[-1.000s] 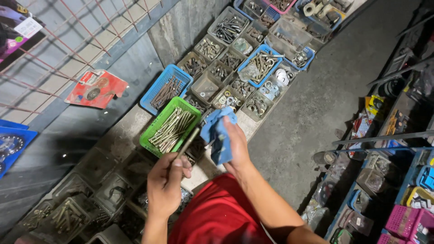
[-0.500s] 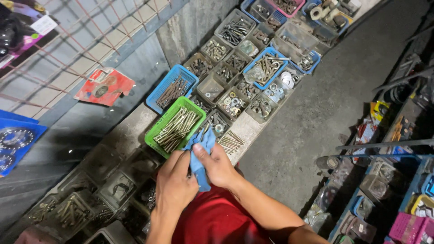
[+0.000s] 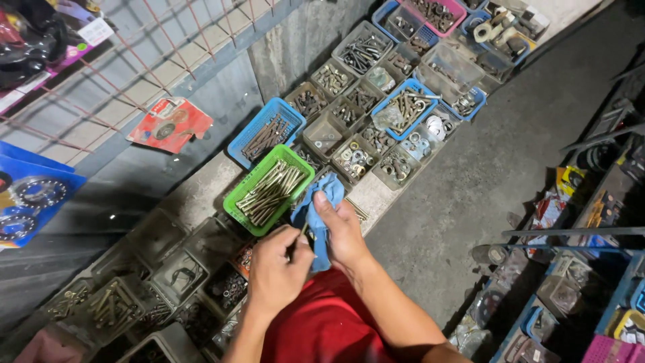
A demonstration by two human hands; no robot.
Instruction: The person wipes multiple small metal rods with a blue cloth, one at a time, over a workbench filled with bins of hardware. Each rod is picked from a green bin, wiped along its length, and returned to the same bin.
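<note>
My left hand [image 3: 279, 269] is closed around a long thin metal bolt, whose shaft runs into the cloth. My right hand [image 3: 340, 225] grips a blue cloth [image 3: 316, 208] wrapped about the bolt's far end. Both hands hover just in front of a green basket [image 3: 236, 210] full of long brass-coloured bolts. Beyond it stands a blue basket [image 3: 290, 113] with darker bolts. My red-clad lap [image 3: 322, 329] lies below the hands.
Rows of grey trays [image 3: 322, 134] with nuts, washers and screws run up to the right along a concrete ledge. Dark trays [image 3: 175, 275] of hardware sit at lower left. A wire grid with packaged parts [image 3: 169, 124] hangs on the left wall. Shelved goods [image 3: 591, 269] crowd the right.
The hands have drawn closer together over the lap; the cloth has gone from spread beside the green basket to bunched around the bolt. The view has shifted slightly.
</note>
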